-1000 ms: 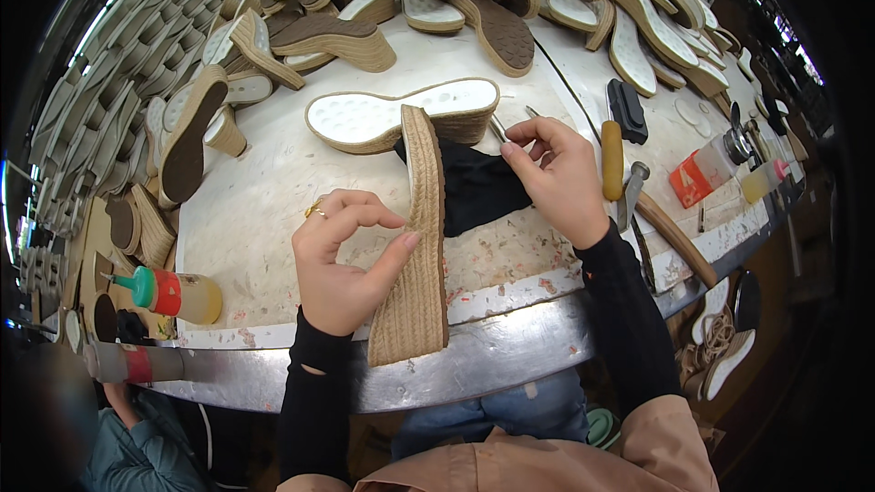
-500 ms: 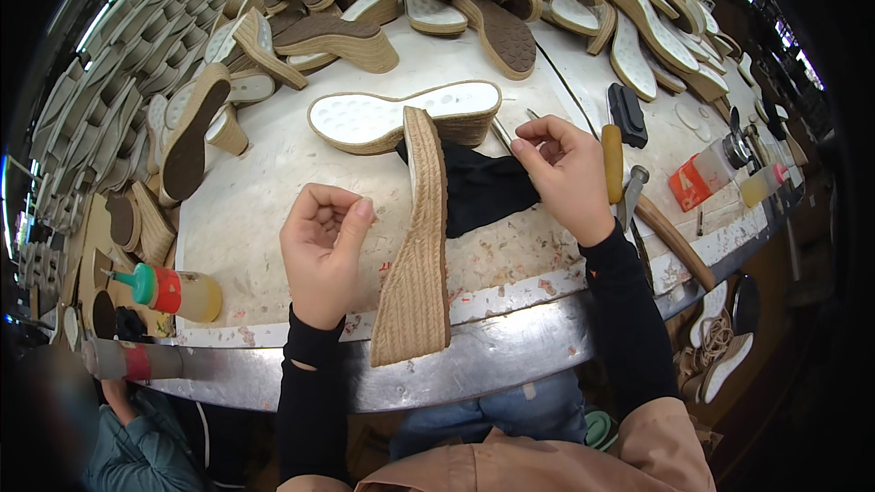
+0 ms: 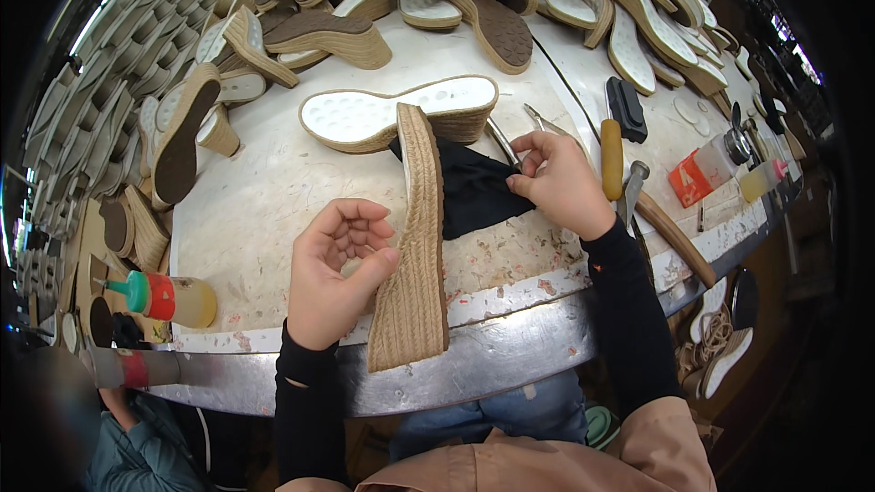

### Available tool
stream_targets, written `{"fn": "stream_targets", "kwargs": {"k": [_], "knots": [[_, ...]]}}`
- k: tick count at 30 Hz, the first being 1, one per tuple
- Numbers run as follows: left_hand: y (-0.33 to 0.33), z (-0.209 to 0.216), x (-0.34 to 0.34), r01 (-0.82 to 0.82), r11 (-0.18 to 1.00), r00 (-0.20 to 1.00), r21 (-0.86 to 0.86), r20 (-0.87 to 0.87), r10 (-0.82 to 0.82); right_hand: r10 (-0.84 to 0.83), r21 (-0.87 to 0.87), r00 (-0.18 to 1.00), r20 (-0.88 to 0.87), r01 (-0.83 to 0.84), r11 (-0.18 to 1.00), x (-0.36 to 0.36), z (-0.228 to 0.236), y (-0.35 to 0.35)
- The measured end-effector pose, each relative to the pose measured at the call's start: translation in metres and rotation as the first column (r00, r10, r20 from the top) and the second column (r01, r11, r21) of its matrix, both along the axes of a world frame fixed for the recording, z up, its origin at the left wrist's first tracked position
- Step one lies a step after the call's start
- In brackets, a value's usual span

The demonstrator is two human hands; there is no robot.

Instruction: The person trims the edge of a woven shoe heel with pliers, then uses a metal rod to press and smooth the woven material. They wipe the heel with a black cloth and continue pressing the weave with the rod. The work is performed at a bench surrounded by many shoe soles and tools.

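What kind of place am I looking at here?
Most likely a shoemaking workshop. A wedge sole is at the near edge of the workbench, many more soles are heaped along its far side, and a hammer lies on the right.

Limp black cloth (image 3: 478, 189) partly hidden by tan woven wedge sole (image 3: 412, 273). Brown garment (image 3: 510, 469) cut off below. Head of teal-clad person (image 3: 141, 456) blurred.

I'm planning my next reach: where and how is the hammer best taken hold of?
Probably grip the hammer by the outer half of its wooden handle, coming from the near right: that slim end points toward the table's edge, while its metal head lies close beside a yellow handle.
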State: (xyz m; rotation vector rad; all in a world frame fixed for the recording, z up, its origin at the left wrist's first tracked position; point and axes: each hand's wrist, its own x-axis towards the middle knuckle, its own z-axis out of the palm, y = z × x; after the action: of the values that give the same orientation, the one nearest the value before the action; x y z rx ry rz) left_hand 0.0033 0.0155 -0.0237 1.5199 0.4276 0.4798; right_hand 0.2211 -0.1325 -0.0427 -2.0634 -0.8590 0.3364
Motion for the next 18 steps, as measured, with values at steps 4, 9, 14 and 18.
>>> {"fn": "stream_targets", "kwargs": {"k": [4,9,14,18], "knots": [[-0.003,-0.003,0.004,-0.001,0.999,1.0,-0.041,-0.028,0.0,0.052,-0.044,0.993,-0.108,-0.057,0.997,0.005,0.002,0.0],[-0.008,-0.006,0.007,-0.028,1.0,1.0,-0.009,-0.001,0.028,0.092,0.234,0.873,-0.479,0.026,0.972,0.007,0.01,-0.003],[-0.01,-0.01,0.009,-0.067,0.996,0.997,0.055,0.05,0.064,0.181,0.625,0.871,-0.457,0.169,0.762,-0.01,0.019,0.005],[-0.006,-0.012,0.007,-0.024,0.997,1.0,0.074,0.019,0.023,0.473,0.737,0.812,-0.341,-0.081,0.671,-0.045,0.025,0.006]]}}
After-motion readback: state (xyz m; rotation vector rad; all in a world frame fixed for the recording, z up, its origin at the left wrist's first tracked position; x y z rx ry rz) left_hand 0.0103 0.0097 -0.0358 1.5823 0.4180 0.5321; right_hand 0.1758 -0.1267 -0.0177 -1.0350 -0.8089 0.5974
